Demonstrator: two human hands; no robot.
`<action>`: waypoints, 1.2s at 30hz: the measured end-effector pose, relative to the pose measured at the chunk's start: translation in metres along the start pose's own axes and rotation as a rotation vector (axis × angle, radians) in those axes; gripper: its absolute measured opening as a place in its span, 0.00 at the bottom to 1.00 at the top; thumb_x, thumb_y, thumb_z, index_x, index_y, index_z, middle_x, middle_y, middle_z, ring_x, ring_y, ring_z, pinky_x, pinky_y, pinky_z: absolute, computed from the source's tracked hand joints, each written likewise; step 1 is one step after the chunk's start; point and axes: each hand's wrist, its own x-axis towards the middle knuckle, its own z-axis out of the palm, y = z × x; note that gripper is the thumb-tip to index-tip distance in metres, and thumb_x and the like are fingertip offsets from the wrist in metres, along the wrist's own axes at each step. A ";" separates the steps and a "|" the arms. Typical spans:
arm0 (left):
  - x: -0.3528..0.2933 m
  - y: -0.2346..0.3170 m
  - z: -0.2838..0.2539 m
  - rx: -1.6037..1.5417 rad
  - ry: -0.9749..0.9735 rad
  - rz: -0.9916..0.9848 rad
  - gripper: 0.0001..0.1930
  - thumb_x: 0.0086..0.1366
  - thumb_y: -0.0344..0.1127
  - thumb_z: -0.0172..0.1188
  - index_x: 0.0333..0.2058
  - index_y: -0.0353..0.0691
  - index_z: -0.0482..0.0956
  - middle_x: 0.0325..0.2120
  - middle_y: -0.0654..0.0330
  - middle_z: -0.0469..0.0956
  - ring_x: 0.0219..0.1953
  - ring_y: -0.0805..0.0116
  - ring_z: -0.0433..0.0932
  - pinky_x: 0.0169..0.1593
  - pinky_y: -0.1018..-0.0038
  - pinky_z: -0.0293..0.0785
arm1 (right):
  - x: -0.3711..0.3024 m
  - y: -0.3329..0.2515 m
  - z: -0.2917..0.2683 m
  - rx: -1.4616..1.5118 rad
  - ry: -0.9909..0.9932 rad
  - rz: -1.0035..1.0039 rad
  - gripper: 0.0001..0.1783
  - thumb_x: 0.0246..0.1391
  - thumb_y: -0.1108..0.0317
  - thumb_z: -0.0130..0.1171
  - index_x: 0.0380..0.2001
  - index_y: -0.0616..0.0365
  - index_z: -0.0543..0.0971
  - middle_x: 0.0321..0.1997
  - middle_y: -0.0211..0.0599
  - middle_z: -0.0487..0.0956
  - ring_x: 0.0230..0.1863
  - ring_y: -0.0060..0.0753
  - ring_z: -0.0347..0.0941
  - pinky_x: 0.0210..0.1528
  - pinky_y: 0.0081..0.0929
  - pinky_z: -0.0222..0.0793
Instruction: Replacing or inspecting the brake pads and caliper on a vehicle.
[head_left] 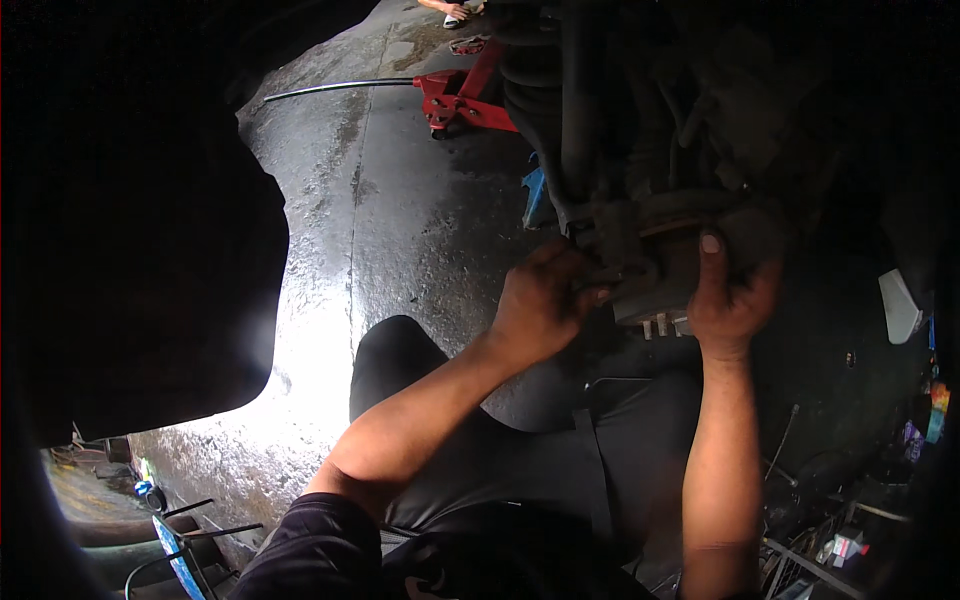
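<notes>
A dark wheel hub with its brake disc (657, 290) sits at the right of centre, several wheel studs (660, 327) sticking out at its lower side. My left hand (545, 305) is at the left side of this assembly, fingers curled against the brake caliper (618, 235). What those fingers hold, if anything, is lost in shadow. On the right side of the disc, my right hand (735, 300) grips its edge, thumb pointing up along it and the other fingers curled round behind. A coil spring (530, 70) and a strut (577, 110) rise above in deep shade.
A red floor jack (455, 100) with a long metal handle (340, 88) stands on the concrete floor (400, 220) beyond the hub. Dark bodywork (150, 250) fills the left. A blue object (535, 190) lies behind the caliper. A wire crate (800, 570) stands lower right. Another person's hand (455, 10) shows far off.
</notes>
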 end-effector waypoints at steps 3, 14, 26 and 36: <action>0.004 -0.008 -0.007 0.025 -0.028 0.048 0.13 0.51 0.29 0.70 0.36 0.38 0.80 0.33 0.51 0.77 0.33 0.52 0.78 0.37 0.63 0.75 | 0.001 -0.002 0.002 0.019 0.007 -0.004 0.14 0.55 0.70 0.64 0.43 0.64 0.77 0.43 0.41 0.80 0.42 0.35 0.78 0.48 0.27 0.71; 0.016 0.003 -0.020 0.057 -0.176 0.072 0.12 0.50 0.30 0.72 0.34 0.38 0.81 0.29 0.52 0.78 0.33 0.53 0.79 0.37 0.65 0.75 | 0.003 -0.001 -0.004 -0.104 -0.057 -0.059 0.19 0.55 0.66 0.65 0.48 0.64 0.76 0.45 0.42 0.80 0.45 0.40 0.78 0.50 0.30 0.71; -0.009 -0.002 0.008 0.194 0.032 -0.085 0.17 0.61 0.43 0.65 0.38 0.33 0.76 0.32 0.46 0.77 0.34 0.41 0.78 0.35 0.59 0.74 | 0.002 -0.004 0.001 -0.062 -0.019 -0.022 0.20 0.55 0.65 0.65 0.48 0.64 0.76 0.46 0.43 0.80 0.45 0.40 0.79 0.49 0.28 0.72; -0.012 -0.015 0.010 0.151 0.059 -0.004 0.15 0.59 0.38 0.64 0.37 0.33 0.73 0.33 0.44 0.74 0.34 0.39 0.75 0.36 0.55 0.72 | 0.000 0.001 -0.001 -0.044 -0.004 -0.059 0.18 0.54 0.66 0.66 0.46 0.63 0.77 0.43 0.42 0.81 0.44 0.39 0.79 0.48 0.28 0.72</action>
